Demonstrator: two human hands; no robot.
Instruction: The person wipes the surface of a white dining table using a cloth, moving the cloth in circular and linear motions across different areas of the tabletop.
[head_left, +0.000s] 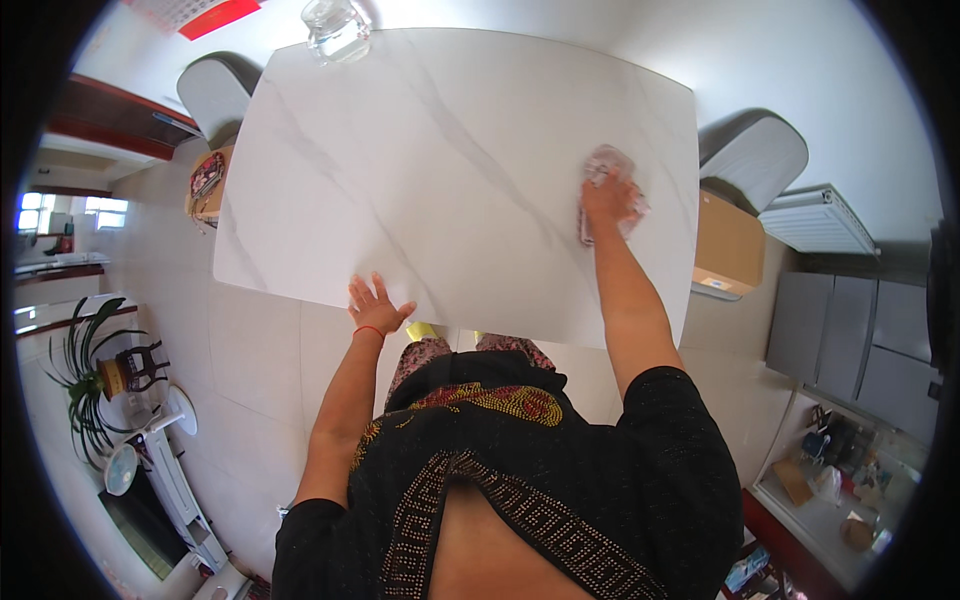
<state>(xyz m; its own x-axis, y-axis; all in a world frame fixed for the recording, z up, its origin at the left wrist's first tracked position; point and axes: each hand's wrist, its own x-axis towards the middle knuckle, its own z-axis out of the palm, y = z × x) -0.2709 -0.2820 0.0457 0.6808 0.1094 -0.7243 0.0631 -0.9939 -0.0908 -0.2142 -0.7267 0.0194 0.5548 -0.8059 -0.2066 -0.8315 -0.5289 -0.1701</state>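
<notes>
A white marble-patterned table (440,150) fills the middle of the view. My right hand (608,200) presses flat on a pinkish cloth (612,165) near the table's right side, arm stretched out over the top. My left hand (376,306) rests on the table's near edge with its fingers spread, holding nothing; a red band circles its wrist.
A clear glass jar (336,30) stands at the table's far edge. Grey chairs sit at the far left (212,95) and right (755,155); a cardboard box (728,245) lies on the right one. A potted plant (85,375) and white fans stand on the tiled floor at left.
</notes>
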